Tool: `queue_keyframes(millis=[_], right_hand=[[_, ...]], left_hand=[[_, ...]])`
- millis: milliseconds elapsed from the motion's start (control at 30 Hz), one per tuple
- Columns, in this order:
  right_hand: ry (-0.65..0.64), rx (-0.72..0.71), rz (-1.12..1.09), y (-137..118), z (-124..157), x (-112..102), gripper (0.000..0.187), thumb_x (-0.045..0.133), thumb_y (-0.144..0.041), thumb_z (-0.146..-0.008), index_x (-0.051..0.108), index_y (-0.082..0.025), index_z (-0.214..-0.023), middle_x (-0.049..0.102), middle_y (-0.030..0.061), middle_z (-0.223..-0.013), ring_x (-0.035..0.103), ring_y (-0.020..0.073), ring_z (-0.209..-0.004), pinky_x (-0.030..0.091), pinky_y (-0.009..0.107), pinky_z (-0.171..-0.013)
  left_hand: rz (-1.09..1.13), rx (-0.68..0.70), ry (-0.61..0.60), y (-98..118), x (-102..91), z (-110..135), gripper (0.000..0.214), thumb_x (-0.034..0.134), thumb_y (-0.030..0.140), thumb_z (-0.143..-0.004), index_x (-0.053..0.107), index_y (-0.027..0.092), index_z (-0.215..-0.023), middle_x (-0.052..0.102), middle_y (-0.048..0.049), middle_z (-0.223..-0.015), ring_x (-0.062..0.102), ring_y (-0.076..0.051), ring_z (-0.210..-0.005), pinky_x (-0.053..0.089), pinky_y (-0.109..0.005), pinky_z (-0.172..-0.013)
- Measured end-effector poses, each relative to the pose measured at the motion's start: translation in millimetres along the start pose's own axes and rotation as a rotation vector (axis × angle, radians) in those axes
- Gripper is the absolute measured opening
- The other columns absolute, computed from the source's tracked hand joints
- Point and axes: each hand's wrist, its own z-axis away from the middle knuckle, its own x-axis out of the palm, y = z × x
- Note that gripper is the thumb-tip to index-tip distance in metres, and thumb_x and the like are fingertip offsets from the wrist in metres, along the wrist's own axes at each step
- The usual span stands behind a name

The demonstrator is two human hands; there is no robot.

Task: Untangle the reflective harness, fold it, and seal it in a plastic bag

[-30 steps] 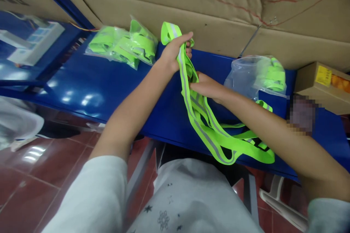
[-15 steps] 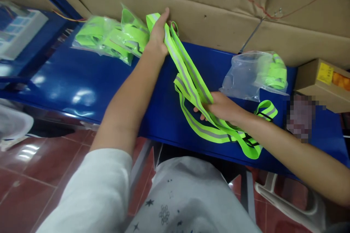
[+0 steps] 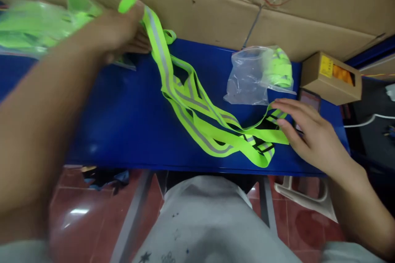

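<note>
Neon-green reflective straps (image 3: 166, 73) with a grey stripe lie in long loops across the blue table (image 3: 101, 131). My left hand (image 3: 123, 34), slightly blurred, is closed on their upper end near the cardboard wall, a loop showing past the thumb. Over the other end, my right hand (image 3: 311, 131) has thumb and fingers apart, the fingertips touching the strap beside a black buckle. More black buckles (image 3: 259, 145) show at the straps' lower right bend. Behind that hand lies a clear plastic bag (image 3: 247, 75) with a folded green strap (image 3: 279, 69) inside.
Bagged green straps (image 3: 33, 24) lie at the far left, partly behind my left arm. A cardboard box (image 3: 330, 77) with orange contents stands at the back right, beside a flat dark phone-like object (image 3: 309, 97). Cardboard (image 3: 197, 3) lines the table's rear edge. Below is a white plastic chair (image 3: 305, 193).
My right hand has slid right along the straps to the buckle end and opened. My left hand has shifted left with the upper end. The camera view has turned right.
</note>
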Motion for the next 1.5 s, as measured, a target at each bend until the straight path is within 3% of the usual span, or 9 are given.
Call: queue_keyframes(millis=[133, 200, 300, 433, 700, 867, 1033, 1167, 1500], right_hand=[[0.070, 0.029, 0.032, 18, 30, 2, 0.050, 0.050, -0.022, -0.108, 0.054, -0.036, -0.156, 0.063, 0.0077, -0.153, 0.059, 0.0316, -0.144, 0.050, 0.058, -0.120], [0.073, 0.067, 0.031, 23, 30, 7, 0.051, 0.049, -0.023, -0.109, 0.051, -0.033, -0.158, 0.061, 0.0092, -0.156, 0.056, 0.0316, -0.148, 0.049, 0.060, -0.121], [0.058, 0.116, 0.049, 23, 22, 16, 0.053, 0.051, -0.031, -0.109, 0.046, -0.022, -0.161, 0.055, 0.0166, -0.161, 0.051, 0.0340, -0.153, 0.045, 0.061, -0.125], [-0.042, 0.166, -0.005, 20, 18, 31, 0.058, 0.052, -0.038, -0.110, 0.040, -0.024, -0.165, 0.059, 0.0158, -0.158, 0.060, 0.0335, -0.143, 0.052, 0.057, -0.118], [-0.090, 0.124, -0.041, 9, 37, 56, 0.043, 0.056, -0.045, -0.109, 0.059, -0.030, -0.150, 0.067, 0.0134, -0.133, 0.066, 0.0329, -0.126, 0.053, 0.054, -0.104], [-0.235, 0.143, -0.045, -5, 38, 51, 0.063, 0.057, -0.058, -0.106, 0.043, -0.032, -0.162, 0.067, 0.0128, -0.139, 0.065, 0.0346, -0.125, 0.052, 0.054, -0.104], [-0.229, 0.098, -0.021, -6, 37, 51, 0.085, 0.057, -0.063, -0.104, 0.019, -0.031, -0.173, 0.059, 0.0181, -0.154, 0.061, 0.0393, -0.133, 0.051, 0.059, -0.106], [-0.197, 0.083, -0.068, -2, 45, 54, 0.092, 0.055, -0.066, -0.103, 0.008, -0.033, -0.175, 0.053, 0.0194, -0.162, 0.059, 0.0408, -0.139, 0.049, 0.060, -0.108], [-0.287, 0.039, -0.108, -5, 53, 62, 0.085, 0.067, -0.063, -0.099, 0.024, -0.042, -0.170, 0.052, 0.0113, -0.163, 0.051, 0.0377, -0.149, 0.037, 0.058, -0.119]], left_hand=[[-0.713, 0.376, 0.238, 26, 16.4, 90, 0.052, 0.052, 0.055, -0.100, 0.075, 0.011, -0.116, 0.073, -0.0122, -0.103, 0.071, -0.041, -0.111, 0.047, -0.067, -0.108], [-0.727, 0.743, -0.063, 28, 47.0, 132, 0.059, 0.051, 0.056, -0.106, 0.065, 0.011, -0.140, 0.071, -0.0197, -0.135, 0.068, -0.038, -0.129, 0.054, -0.053, -0.111], [-0.876, 1.097, -0.427, 20, 98.8, 171, 0.102, 0.081, 0.067, -0.086, 0.040, 0.019, -0.166, 0.040, -0.0218, -0.172, 0.042, -0.043, -0.158, 0.036, -0.062, -0.130], [-0.954, 1.039, -0.510, 6, 129.1, 168, 0.103, 0.083, 0.061, -0.088, 0.036, 0.017, -0.168, 0.056, -0.0227, -0.160, 0.052, -0.042, -0.150, 0.029, -0.067, -0.131], [-1.152, 0.960, -0.516, -13, 80.8, 127, 0.060, 0.084, 0.025, -0.085, 0.065, 0.022, -0.142, 0.073, -0.0143, -0.130, 0.069, -0.037, -0.125, 0.039, -0.060, -0.124], [-0.935, 0.881, -0.540, -3, 70.9, 142, 0.103, 0.081, 0.066, -0.085, 0.036, 0.024, -0.168, 0.052, -0.0194, -0.162, 0.051, -0.042, -0.148, 0.031, -0.063, -0.128], [-0.781, 1.049, -0.551, 18, 97.2, 143, 0.035, 0.057, 0.047, -0.109, 0.070, 0.026, -0.134, 0.071, -0.0105, -0.133, 0.065, -0.029, -0.124, 0.045, -0.046, -0.111], [-0.916, 1.166, -0.604, 18, 115.3, 138, 0.022, 0.057, 0.021, -0.104, 0.078, 0.024, -0.101, 0.073, -0.0087, -0.112, 0.066, -0.028, -0.107, 0.047, -0.047, -0.100], [-0.991, 1.060, -0.283, 28, 81.6, 119, 0.037, 0.044, 0.025, -0.109, 0.079, 0.026, -0.098, 0.075, -0.0061, -0.110, 0.069, -0.027, -0.105, 0.049, -0.051, -0.099]])
